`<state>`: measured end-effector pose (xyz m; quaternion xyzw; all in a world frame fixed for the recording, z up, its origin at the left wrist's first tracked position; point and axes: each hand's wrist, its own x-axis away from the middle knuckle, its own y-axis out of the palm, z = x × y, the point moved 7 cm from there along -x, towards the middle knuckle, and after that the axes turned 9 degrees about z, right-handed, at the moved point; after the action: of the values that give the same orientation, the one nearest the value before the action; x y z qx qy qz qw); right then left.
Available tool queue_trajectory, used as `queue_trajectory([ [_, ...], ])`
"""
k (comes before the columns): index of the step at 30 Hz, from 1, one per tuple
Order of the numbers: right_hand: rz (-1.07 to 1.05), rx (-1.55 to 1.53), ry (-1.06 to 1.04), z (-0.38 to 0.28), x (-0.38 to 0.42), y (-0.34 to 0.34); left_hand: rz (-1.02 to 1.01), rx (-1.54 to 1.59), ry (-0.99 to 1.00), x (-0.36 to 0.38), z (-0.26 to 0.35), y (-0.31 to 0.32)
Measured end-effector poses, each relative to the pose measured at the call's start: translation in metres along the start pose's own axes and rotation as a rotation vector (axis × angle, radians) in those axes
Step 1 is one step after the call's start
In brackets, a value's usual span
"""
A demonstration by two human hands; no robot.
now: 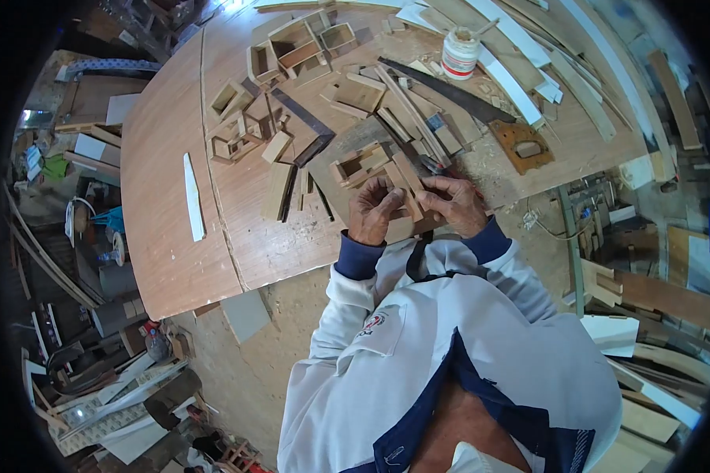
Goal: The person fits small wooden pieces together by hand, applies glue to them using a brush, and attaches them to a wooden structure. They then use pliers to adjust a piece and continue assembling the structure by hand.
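Close to my body, at the table's front edge, my left hand [373,210] and my right hand [456,206] are both closed on small wooden pieces [405,178]. The fingers partly cover these pieces, so how they join cannot be made out. Just beyond my left hand, a small open wooden box [360,164] rests on the table. To the right of the pieces lie a dark tool with red parts [438,167], partly hidden by my right hand, and several long wood strips [414,114].
A handsaw [521,146] lies at the right, near a white glue jar [460,55] with a brush. Several small wooden boxes [298,47] and a metal square [312,126] occupy the table's middle. A white strip [192,197] lies on the left; long boards [564,63] line the back right.
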<state>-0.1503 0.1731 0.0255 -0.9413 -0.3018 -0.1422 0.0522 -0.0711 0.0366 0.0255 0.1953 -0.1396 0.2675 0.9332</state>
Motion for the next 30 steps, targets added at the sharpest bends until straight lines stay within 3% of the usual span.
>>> queue_trajectory([
  [2,0.049,0.036,0.013,0.002,0.003,-0.006,-0.018,0.005,-0.003,-0.004,-0.006,0.003],
  [7,0.131,0.207,-0.192,-0.001,0.006,-0.019,-0.047,-0.001,0.003,-0.011,-0.012,0.013],
  [11,0.133,0.231,-0.118,0.0,0.009,-0.024,-0.046,-0.044,-0.017,-0.014,-0.015,0.017],
  [13,0.134,0.219,-0.213,-0.003,0.009,-0.025,-0.076,-0.05,-0.008,-0.017,-0.017,0.019],
  [30,0.131,0.309,-0.168,-0.009,0.009,-0.016,-0.122,-0.068,0.014,-0.01,-0.004,0.019],
])
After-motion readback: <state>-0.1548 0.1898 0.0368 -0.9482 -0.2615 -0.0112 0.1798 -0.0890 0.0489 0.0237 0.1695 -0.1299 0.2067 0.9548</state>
